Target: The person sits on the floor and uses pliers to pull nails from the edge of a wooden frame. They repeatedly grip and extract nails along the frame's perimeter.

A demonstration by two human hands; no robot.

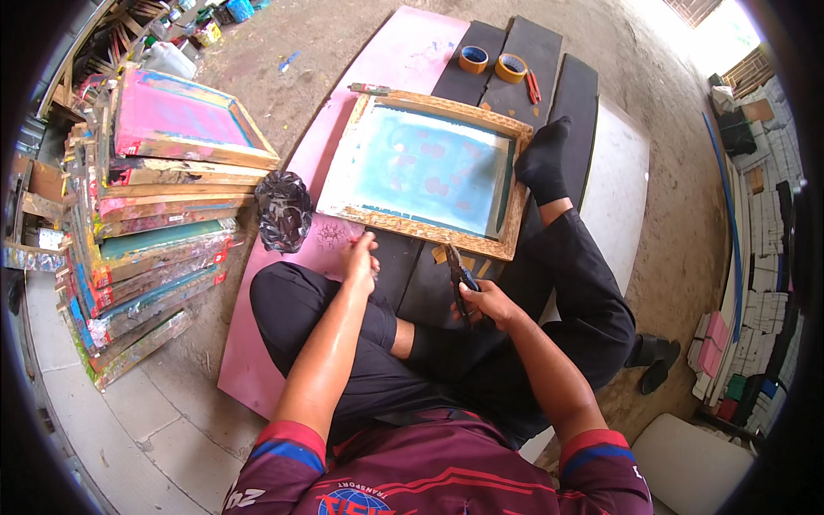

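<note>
A wooden screen-printing frame (513, 225) with pale blue mesh lies before my crossed legs. Blue smears and faint pinkish patches mark its mesh. In my right hand (487, 302) is a pair of dark pliers (457, 268), its jaws pointing up at the frame's near edge. My left hand (362, 262) is closed just below the frame's near left part, fingers curled together; whatever they may hold is hidden. Against the frame's right side rests my black-socked foot (544, 159). Left of the frame sits a crumpled black plastic bag (284, 211).
At left stands a tall stack of used wooden frames (159, 223). Beyond the frame lie two tape rolls, one blue-lined (473, 59) and one yellow (511, 68), plus a red cutter (534, 87). Pink (390, 56) and dark boards (524, 51) lie underneath. Black sandals (657, 365) are at right.
</note>
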